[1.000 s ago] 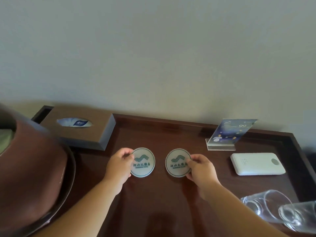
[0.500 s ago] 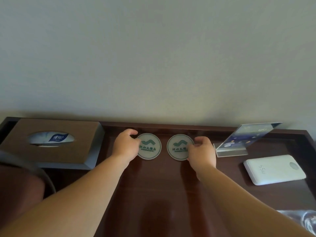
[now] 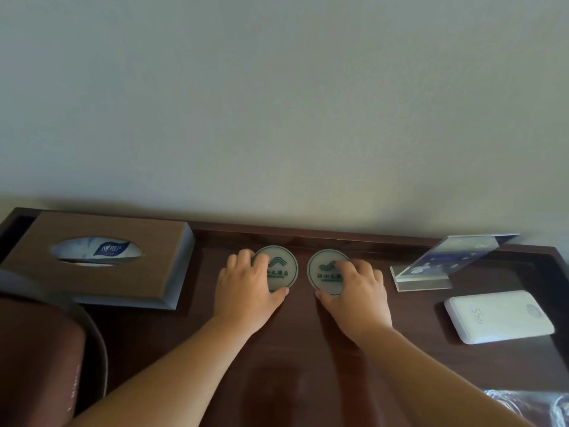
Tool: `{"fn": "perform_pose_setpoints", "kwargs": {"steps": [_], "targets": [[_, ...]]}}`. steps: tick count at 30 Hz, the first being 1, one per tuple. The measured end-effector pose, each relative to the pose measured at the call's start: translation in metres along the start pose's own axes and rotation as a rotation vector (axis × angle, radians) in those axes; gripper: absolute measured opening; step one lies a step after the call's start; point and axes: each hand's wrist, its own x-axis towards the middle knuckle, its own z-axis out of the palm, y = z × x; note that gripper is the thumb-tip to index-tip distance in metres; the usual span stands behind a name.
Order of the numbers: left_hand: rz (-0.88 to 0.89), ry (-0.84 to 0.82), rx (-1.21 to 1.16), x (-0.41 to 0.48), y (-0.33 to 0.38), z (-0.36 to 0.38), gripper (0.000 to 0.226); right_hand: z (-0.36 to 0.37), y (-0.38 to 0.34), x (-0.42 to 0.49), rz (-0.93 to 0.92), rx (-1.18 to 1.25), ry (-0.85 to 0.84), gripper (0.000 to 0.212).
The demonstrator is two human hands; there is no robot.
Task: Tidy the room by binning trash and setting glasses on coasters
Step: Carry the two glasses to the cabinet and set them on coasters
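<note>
Two round pale coasters with green logos lie flat side by side near the back rim of the dark wooden tray-top table (image 3: 308, 349). My left hand (image 3: 246, 288) rests on the left coaster (image 3: 281, 266), fingers on its left half and thumb at its near edge. My right hand (image 3: 357, 291) covers the right part of the right coaster (image 3: 323, 271) in the same way. Part of a clear glass (image 3: 529, 408) shows at the bottom right corner, lying low and cut off by the frame.
A brown tissue box (image 3: 101, 260) sits at the back left. A clear acrylic sign stand (image 3: 437, 263) and a white power bank (image 3: 498, 315) are at the right. A dark brown rounded object (image 3: 40, 359) fills the lower left. The wall rises right behind the table.
Both hands slid the coasters away from me toward the back rim and now press flat on them. The view tilted up, so the glasses have almost left the frame.
</note>
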Motion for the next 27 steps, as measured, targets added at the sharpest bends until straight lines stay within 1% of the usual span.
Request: {"fn": "perform_pose_setpoints", "kwargs": {"steps": [5, 9, 13, 16, 18, 21, 23, 25, 27], "targets": [[-0.048, 0.091, -0.001, -0.002, 0.005, 0.005, 0.058, 0.002, 0.001, 0.000, -0.005, -0.007, 0.044, 0.060], [-0.082, 0.082, 0.004, -0.003, 0.007, 0.004, 0.060, 0.004, -0.001, -0.001, 0.004, -0.008, 0.073, 0.058], [-0.092, 0.063, -0.014, -0.008, 0.009, 0.000, 0.058, 0.000, -0.003, -0.005, -0.006, 0.003, 0.053, 0.060], [-0.041, 0.085, -0.090, -0.020, 0.022, -0.008, 0.050, -0.013, 0.005, -0.024, -0.060, 0.074, 0.070, 0.059], [0.019, 0.082, -0.180, -0.033, 0.041, -0.015, 0.044, -0.025, 0.014, -0.047, -0.107, 0.135, 0.083, 0.053], [0.138, 0.042, -0.340, -0.054, 0.080, -0.023, 0.036, -0.042, 0.034, -0.090, -0.181, 0.222, 0.073, 0.038], [0.198, -0.042, -0.457, -0.069, 0.110, -0.028, 0.034, -0.051, 0.055, -0.122, -0.203, 0.284, 0.019, 0.028], [0.242, -0.158, -0.535, -0.085, 0.140, -0.031, 0.034, -0.060, 0.082, -0.153, -0.175, 0.342, -0.030, 0.021], [0.292, -0.252, -0.556, -0.100, 0.169, -0.029, 0.039, -0.071, 0.114, -0.177, -0.097, 0.375, -0.016, 0.014]]}}
